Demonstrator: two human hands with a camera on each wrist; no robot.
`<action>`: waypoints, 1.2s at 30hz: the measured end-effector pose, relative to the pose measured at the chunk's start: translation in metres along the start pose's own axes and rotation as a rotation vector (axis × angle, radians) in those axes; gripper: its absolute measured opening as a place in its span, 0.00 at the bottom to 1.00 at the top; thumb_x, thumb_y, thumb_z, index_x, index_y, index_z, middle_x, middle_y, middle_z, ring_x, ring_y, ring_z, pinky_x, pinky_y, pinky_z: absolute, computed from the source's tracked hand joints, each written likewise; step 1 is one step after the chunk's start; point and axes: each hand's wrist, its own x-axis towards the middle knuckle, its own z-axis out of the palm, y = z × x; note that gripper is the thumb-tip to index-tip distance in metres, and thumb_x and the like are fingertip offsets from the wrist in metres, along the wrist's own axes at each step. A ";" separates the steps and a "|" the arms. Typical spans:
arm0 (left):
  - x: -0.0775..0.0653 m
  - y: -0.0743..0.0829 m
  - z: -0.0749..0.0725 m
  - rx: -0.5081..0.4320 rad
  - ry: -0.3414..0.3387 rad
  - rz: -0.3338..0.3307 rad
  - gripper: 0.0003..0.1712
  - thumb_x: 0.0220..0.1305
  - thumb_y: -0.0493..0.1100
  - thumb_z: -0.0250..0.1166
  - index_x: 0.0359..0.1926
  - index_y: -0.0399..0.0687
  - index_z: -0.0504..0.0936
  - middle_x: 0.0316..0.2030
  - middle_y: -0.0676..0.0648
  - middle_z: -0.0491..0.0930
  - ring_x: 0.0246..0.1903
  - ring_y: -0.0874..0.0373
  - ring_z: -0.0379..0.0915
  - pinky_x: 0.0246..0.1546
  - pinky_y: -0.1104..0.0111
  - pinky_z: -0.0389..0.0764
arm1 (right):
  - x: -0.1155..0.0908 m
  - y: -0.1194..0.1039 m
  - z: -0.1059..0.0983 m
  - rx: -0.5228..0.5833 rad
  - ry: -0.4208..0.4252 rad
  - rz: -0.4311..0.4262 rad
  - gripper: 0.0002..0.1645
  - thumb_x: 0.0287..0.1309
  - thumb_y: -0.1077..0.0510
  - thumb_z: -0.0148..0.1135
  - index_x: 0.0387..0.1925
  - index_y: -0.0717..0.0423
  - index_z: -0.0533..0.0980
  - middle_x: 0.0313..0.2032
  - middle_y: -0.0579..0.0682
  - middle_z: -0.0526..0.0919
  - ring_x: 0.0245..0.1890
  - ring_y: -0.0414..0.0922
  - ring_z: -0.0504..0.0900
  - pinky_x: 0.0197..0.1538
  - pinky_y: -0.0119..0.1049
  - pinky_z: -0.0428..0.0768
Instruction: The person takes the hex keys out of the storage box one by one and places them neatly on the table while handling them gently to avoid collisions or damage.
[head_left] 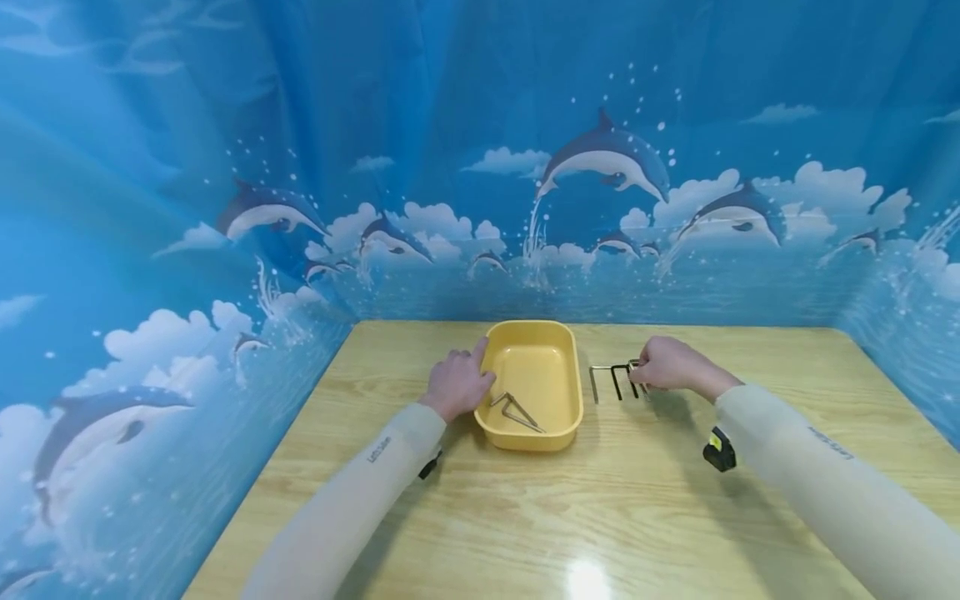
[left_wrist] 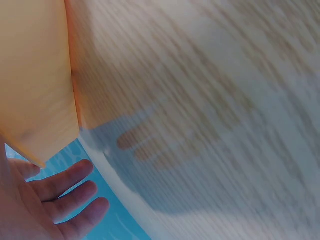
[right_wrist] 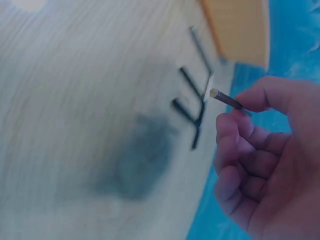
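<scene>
A yellow plastic basin point(head_left: 537, 375) stands on the table with L-shaped metal Allen keys point(head_left: 517, 414) lying in its near part. My left hand point(head_left: 458, 383) rests on the basin's left rim. In the left wrist view its fingers point(left_wrist: 70, 181) are extended beside the basin wall. My right hand point(head_left: 667, 364) is to the right of the basin and pinches a silver Allen key point(right_wrist: 227, 98) between thumb and forefinger. Beneath and left of that hand lie a silver Allen key point(head_left: 594, 385) and black Allen keys point(head_left: 617, 383) in a row.
The wood-grain table point(head_left: 525, 508) ends at a blue curtain point(head_left: 450, 125) with dolphins printed on it, at the back and sides. A dark wrist device point(head_left: 719, 451) hangs under the right sleeve.
</scene>
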 end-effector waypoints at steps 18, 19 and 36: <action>-0.001 0.002 -0.004 -0.030 -0.011 -0.002 0.39 0.74 0.58 0.49 0.80 0.56 0.51 0.64 0.36 0.75 0.62 0.39 0.71 0.58 0.45 0.77 | 0.012 0.041 0.015 0.013 0.025 0.129 0.27 0.63 0.53 0.58 0.08 0.45 0.65 0.08 0.40 0.60 0.11 0.38 0.55 0.23 0.35 0.67; 0.000 0.002 -0.004 -0.030 -0.014 0.004 0.39 0.74 0.58 0.48 0.80 0.56 0.51 0.63 0.35 0.75 0.62 0.39 0.71 0.58 0.45 0.77 | 0.012 0.041 0.016 0.014 0.026 0.137 0.27 0.62 0.53 0.58 0.08 0.45 0.64 0.08 0.40 0.60 0.11 0.39 0.55 0.23 0.35 0.66; 0.001 0.001 -0.003 -0.035 -0.027 -0.020 0.40 0.73 0.58 0.49 0.81 0.58 0.49 0.65 0.36 0.74 0.64 0.39 0.69 0.60 0.44 0.75 | 0.024 0.051 0.020 -0.032 0.093 0.207 0.24 0.63 0.53 0.54 0.12 0.53 0.80 0.09 0.43 0.66 0.13 0.41 0.66 0.21 0.36 0.67</action>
